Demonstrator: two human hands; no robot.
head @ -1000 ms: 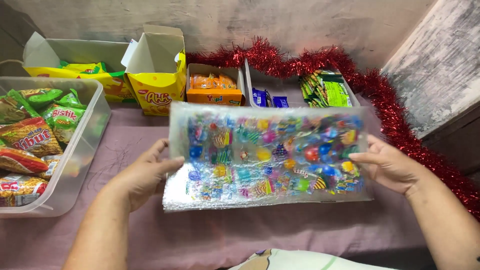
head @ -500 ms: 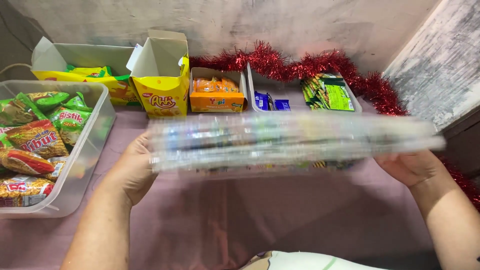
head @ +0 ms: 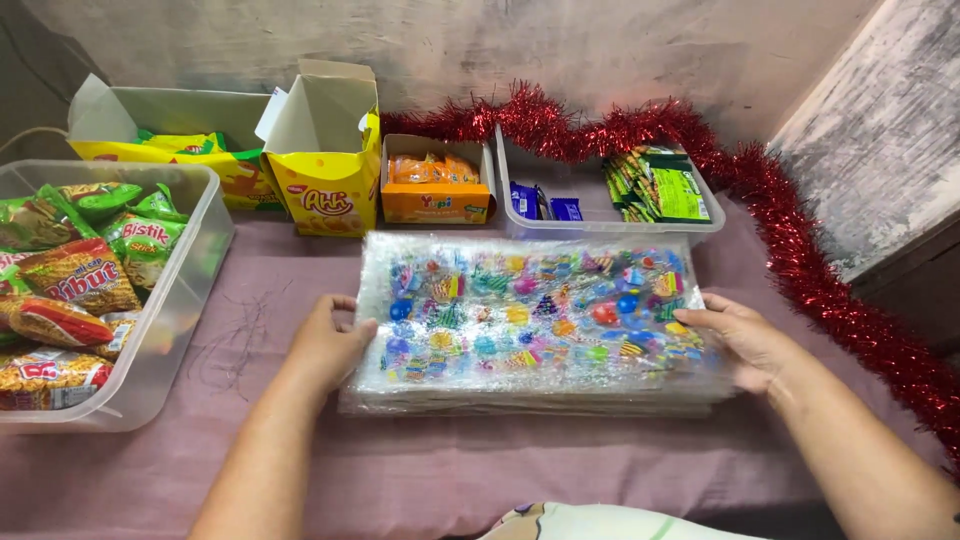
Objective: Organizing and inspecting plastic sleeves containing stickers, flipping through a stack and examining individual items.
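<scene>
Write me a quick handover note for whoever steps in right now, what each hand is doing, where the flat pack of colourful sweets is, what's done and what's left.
Left hand: grips the left edge of the flat clear-wrapped candy pack, thumb on top.
Right hand: holds the pack's right edge.
The pack lies flat on the pink cloth, in front of the small clear tray and the orange box.
The clear snack tub stands to the left, red tinsel along the right.
Done: pack is down flat.
Left: both hands not yet released.
</scene>
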